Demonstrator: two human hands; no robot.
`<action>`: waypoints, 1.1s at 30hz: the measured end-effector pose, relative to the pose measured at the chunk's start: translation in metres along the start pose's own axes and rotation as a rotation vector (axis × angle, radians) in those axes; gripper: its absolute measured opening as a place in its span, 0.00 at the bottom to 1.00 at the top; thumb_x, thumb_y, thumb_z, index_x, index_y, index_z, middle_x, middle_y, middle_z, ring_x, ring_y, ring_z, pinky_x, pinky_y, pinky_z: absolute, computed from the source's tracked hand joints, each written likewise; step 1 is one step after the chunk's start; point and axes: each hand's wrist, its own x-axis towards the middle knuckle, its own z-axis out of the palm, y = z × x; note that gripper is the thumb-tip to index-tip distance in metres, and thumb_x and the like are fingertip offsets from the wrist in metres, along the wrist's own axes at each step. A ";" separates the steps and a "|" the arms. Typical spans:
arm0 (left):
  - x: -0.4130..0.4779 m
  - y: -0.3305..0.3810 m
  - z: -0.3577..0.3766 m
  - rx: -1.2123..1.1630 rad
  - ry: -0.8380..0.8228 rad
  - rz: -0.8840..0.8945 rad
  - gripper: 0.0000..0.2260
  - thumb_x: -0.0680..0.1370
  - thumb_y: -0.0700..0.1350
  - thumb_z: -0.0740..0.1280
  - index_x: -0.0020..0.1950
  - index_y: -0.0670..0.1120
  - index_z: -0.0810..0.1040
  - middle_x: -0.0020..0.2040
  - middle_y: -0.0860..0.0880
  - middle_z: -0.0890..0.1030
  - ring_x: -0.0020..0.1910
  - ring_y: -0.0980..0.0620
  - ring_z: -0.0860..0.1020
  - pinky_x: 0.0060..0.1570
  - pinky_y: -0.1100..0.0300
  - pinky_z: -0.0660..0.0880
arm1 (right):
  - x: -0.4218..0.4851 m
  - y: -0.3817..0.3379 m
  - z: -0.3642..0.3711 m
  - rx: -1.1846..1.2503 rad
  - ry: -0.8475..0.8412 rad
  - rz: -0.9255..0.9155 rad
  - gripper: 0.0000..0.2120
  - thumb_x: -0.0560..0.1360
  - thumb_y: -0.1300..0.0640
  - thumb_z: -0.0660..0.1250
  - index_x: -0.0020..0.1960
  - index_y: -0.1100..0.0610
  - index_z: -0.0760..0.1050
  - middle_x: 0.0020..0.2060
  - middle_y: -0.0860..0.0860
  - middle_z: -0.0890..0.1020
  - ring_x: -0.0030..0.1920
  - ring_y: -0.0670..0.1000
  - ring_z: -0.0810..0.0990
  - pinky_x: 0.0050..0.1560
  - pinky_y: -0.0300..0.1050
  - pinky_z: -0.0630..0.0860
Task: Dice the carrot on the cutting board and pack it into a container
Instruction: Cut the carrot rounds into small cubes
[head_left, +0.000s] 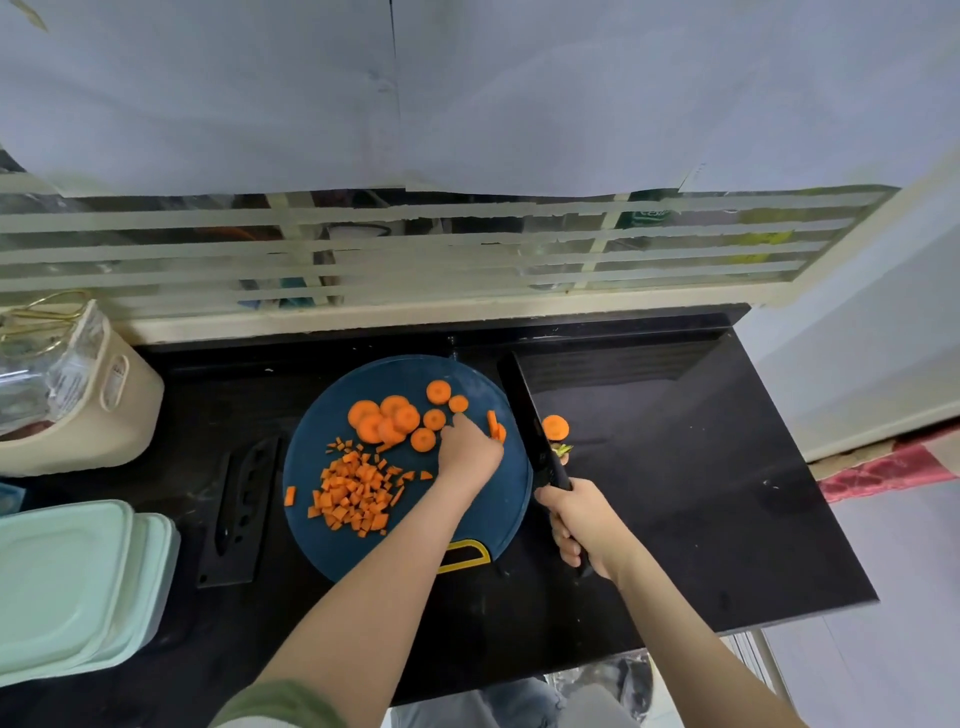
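Observation:
A round dark-blue cutting board (483, 509) lies on the black counter. Several round carrot slices (387, 415) sit at its far side and a pile of diced carrot (356, 493) lies in its middle. My left hand (467, 449) reaches over the board and pinches a few upright carrot pieces (496, 425) near the right edge. My right hand (579, 525) grips the handle of a black knife (527, 410), whose blade points away along the board's right rim. One carrot slice (555, 427) and a green carrot top (562, 449) lie on the counter right of the blade.
A black knife sheath (239, 512) lies left of the board. Stacked mint-green containers with lids (72, 587) stand at the front left. A cream basket (93, 410) with plastic wrap sits at the back left. The black counter (675, 467) ends at the right.

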 end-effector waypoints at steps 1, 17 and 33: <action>0.002 0.002 0.005 0.074 0.013 0.031 0.26 0.78 0.55 0.63 0.69 0.40 0.64 0.61 0.39 0.73 0.57 0.40 0.75 0.54 0.50 0.75 | 0.002 0.000 -0.001 -0.053 0.027 0.004 0.13 0.79 0.61 0.58 0.36 0.58 0.64 0.18 0.52 0.64 0.17 0.50 0.59 0.20 0.39 0.60; 0.023 -0.013 -0.001 0.789 -0.197 0.734 0.18 0.80 0.43 0.60 0.70 0.47 0.66 0.63 0.45 0.69 0.63 0.44 0.66 0.55 0.50 0.70 | 0.031 -0.009 -0.014 -0.223 0.079 0.001 0.05 0.78 0.59 0.60 0.44 0.59 0.69 0.25 0.54 0.68 0.18 0.50 0.62 0.21 0.41 0.63; 0.003 -0.053 -0.010 0.406 -0.055 0.538 0.25 0.78 0.43 0.66 0.73 0.43 0.63 0.67 0.45 0.67 0.69 0.45 0.63 0.67 0.56 0.62 | 0.035 0.008 0.004 -0.285 0.102 0.037 0.05 0.78 0.57 0.61 0.48 0.59 0.72 0.32 0.55 0.73 0.19 0.48 0.66 0.22 0.42 0.67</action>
